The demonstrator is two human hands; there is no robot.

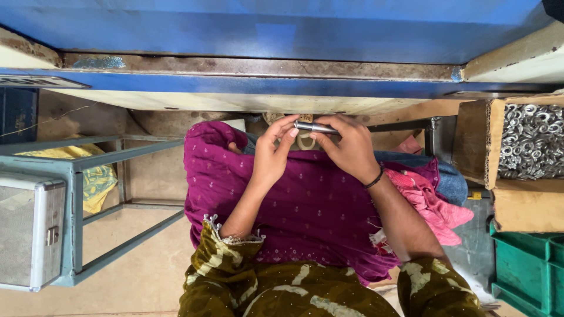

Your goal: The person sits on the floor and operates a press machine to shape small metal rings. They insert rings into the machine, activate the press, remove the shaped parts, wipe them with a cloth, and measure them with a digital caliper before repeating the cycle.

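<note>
This is a small workshop. A blue steel workbench (pixel 282 35) stands beside a cardboard box of metal washers (pixel 531 147). Green plastic parts bins (pixel 529 270) sit below.

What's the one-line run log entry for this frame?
left hand: pinching metal rod end | right hand: gripping same rod | rod: level, over lap | cardboard box of metal washers: to the right

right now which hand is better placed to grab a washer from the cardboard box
Right hand, probably: the cardboard box of metal washers sits on its side. The left hand is farther off; both grip the metal rod.
</note>
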